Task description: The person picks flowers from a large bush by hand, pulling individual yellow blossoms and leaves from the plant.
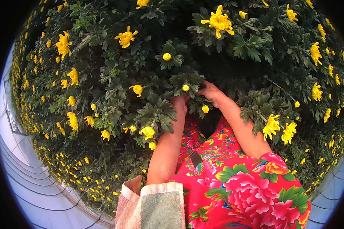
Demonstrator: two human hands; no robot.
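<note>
My left hand (pixel 181 100) reaches into the chrysanthemum plants, its fingers mostly hidden under dark green leaves. Facing it, my right hand (pixel 212 92) is bent inward at the same plant, with its fingertips behind the foliage. Between and just above the hands sits a small yellow-green chrysanthemum bud (pixel 185 88) in a rosette of leaves. A second yellow bud (pixel 205 109) stands just below the right hand, between the wrists. Leaves cover the stems at my fingers, so any grip is hidden.
Open yellow chrysanthemum flowers (pixel 218 22) and leafy stems surround both arms. Two blooms (pixel 271 126) hang close to my right forearm. A cluster with a half-open flower (pixel 148 132) touches the left forearm. Pale greenhouse sheeting (pixel 31 189) with dark ribs curves along the left.
</note>
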